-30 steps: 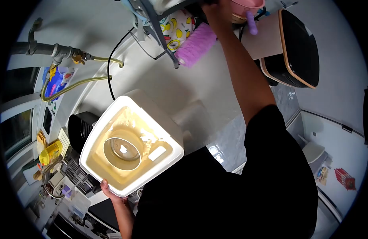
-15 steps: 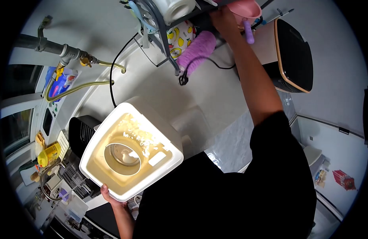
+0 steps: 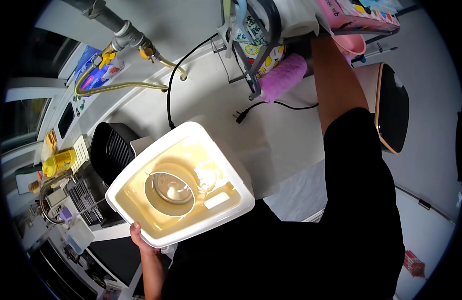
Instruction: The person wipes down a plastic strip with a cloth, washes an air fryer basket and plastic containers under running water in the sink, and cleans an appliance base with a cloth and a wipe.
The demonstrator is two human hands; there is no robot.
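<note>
A white appliance housing [image 3: 231, 200] with a cream interior and a round metal-rimmed opening leans toward me at the counter's edge. My left hand [image 3: 141, 239] grips its lower left corner, thumb over the rim. My right arm reaches up to the dark rack [image 3: 275, 25]; the hand is hidden behind the rack and the paper roll [image 3: 298, 19]. Below the rack lies a fuzzy purple cloth roll [image 3: 283, 77], beside a lemon-patterned item [image 3: 253, 52]. A black plug [image 3: 241, 117] rests on the counter.
A black ridged basket [image 3: 111, 150] stands left of the housing. Pipes [image 3: 126, 35] and a yellow hose [image 3: 126, 86] run along the wall. A black-topped bin [image 3: 393, 107] is at the right. A pink bowl [image 3: 352, 45] sits by the rack. The counter [image 3: 201, 95] lies between them.
The view has shifted, showing more of the rack and a pink box on it. My right hand has gone out of sight behind the rack. My left hand still holds the housing.
</note>
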